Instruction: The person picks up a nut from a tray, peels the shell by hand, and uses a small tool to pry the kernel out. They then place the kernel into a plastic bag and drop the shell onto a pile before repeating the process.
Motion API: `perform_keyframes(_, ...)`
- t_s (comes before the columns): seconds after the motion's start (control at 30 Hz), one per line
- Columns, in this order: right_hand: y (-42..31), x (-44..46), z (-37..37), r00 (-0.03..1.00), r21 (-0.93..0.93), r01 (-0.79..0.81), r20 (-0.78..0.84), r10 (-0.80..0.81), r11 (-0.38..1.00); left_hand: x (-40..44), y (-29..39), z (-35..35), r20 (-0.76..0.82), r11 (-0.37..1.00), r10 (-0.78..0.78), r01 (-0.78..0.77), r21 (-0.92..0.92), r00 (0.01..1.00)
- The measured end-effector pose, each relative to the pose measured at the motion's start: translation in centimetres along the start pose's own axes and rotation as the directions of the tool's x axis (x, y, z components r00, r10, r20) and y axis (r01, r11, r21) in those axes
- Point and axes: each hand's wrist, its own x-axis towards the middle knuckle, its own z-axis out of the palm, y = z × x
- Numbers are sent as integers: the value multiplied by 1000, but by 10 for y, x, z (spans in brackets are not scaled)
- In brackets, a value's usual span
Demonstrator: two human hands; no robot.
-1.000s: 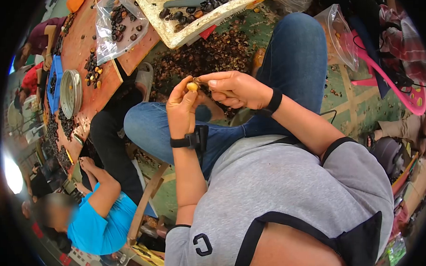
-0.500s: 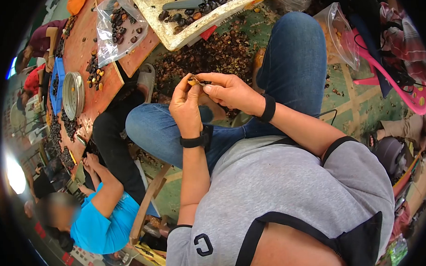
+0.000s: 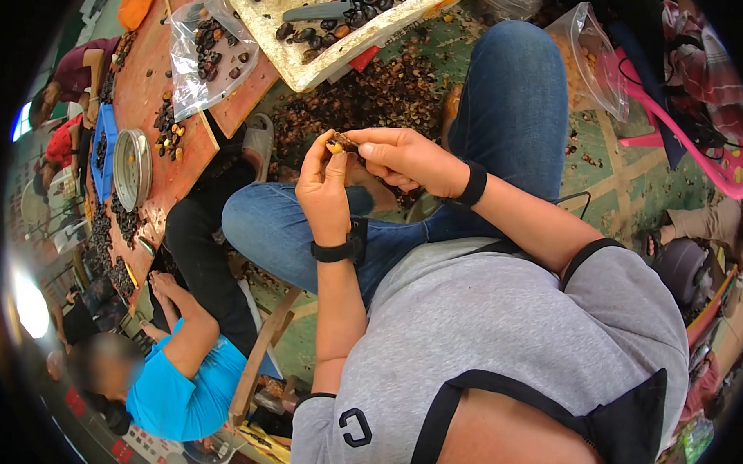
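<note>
In front of my knees, a small nut (image 3: 335, 147) with a yellow kernel and dark brown shell sits pinched between the thumb and fingers of my left hand (image 3: 324, 189). My right hand (image 3: 414, 163) meets it from the right, thumb and forefinger closed at the dark shell (image 3: 349, 140). Whether a small tool is also between those right fingers is hidden. Above the hands, a white foam box (image 3: 300, 69) holds dark nuts (image 3: 354, 16) and a grey-handled knife (image 3: 318, 10).
Shell scraps (image 3: 359, 101) cover the floor below my hands. On the left, a reddish table (image 3: 161, 178) bears a clear bag (image 3: 188, 95) of nuts, a metal tin (image 3: 132, 168) and a blue tray (image 3: 103, 151). A person in a blue shirt (image 3: 181, 390) sits nearby. A pink stool (image 3: 679, 131) stands right.
My right hand has shifted slightly right, and its grip on the shell has changed. More of the yellow kernel shows at my left fingertips. The co-worker's hands have moved a little.
</note>
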Motion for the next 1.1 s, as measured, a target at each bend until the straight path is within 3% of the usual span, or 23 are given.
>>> perform_keyframes(0.07,5,2,8,965,-411,218,-43,-258,885,0,4,0,8,977,61,-61,202,998)
perform_keyframes(0.1,10,6,6,966,-411,217,-43,-256,885,1,3,-1,6,977,61,-61,202,998)
perform_keyframes(0.17,23,14,-1,875,-601,388,2,-485,698,2,1,-2,23,952,126,-127,280,992)
perform_keyframes(0.2,22,14,0,875,-601,389,2,-485,699,2,2,-2,23,951,126,-127,281,992)
perform_keyframes(0.27,19,12,1,817,-769,385,27,-576,510,2,3,-1,33,955,122,-127,268,992)
perform_keyframes(0.5,20,10,6,771,-778,405,9,-636,480,0,7,1,35,944,121,-126,304,992)
perform_keyframes(0.57,19,9,7,803,-750,353,-65,-593,559,-2,9,1,80,838,186,-201,507,979)
perform_keyframes(0.6,21,12,5,803,-751,352,-65,-593,559,-2,8,1,80,839,186,-201,506,979)
perform_keyframes(0.67,25,19,0,853,-513,417,-65,-518,751,-1,3,-1,68,859,201,-209,468,977)
perform_keyframes(0.7,19,15,3,852,-512,418,-66,-519,750,-1,3,1,70,858,201,-210,468,977)
perform_keyframes(0.77,2,4,10,981,-224,150,-91,-174,963,-1,2,5,2,961,135,-131,243,991)
perform_keyframes(0.8,4,4,11,981,-223,150,-91,-174,963,-2,3,5,2,961,134,-131,244,991)
perform_keyframes(0.87,8,8,11,929,-424,273,-116,-351,864,-2,6,8,7,999,10,-10,-51,1000)
perform_keyframes(0.97,20,15,5,889,-433,391,-50,-455,812,0,2,5,-38,999,-45,45,2,998)
perform_keyframes(1.1,6,5,7,955,-311,218,-127,-268,925,0,2,7,-24,996,-58,57,-67,998)
